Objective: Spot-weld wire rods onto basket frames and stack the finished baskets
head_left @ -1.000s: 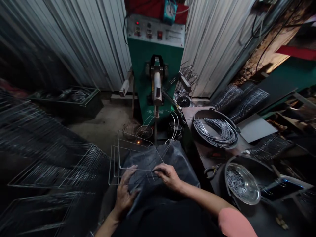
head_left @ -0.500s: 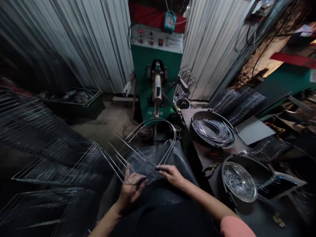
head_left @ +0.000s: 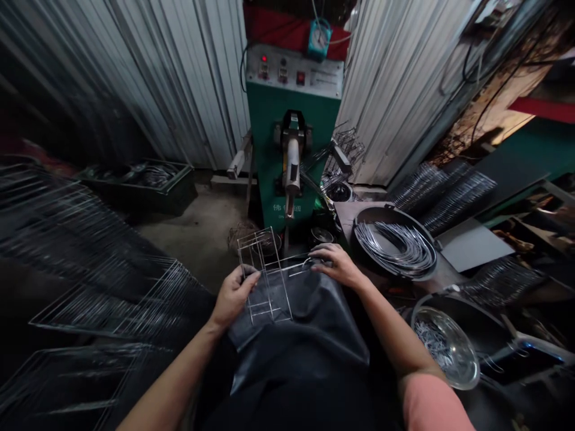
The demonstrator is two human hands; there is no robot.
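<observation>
My hands hold a rectangular welded wire rack (head_left: pixel 265 275) up over my lap, and it stands tilted and narrow from this angle. My left hand (head_left: pixel 233 296) grips its near-left side. My right hand (head_left: pixel 336 264) closes over a wire running out from the rack's right side. Below the rack lies a dark, glossy apron (head_left: pixel 299 341) across my lap. A green spot-welding machine (head_left: pixel 291 149) stands straight ahead, its electrode arm just beyond the rack.
A round black pan of curved wires (head_left: pixel 395 248) sits on the bench at right, and a steel bowl of short wire pieces (head_left: pixel 442 344) sits nearer. Stacked wire racks (head_left: pixel 90 281) lie at left. Corrugated metal walls (head_left: pixel 171 78) flank the machine.
The rack has turned from a wide, flat shape to a narrow, tilted one and risen toward the machine. Both hands have moved up and farther apart.
</observation>
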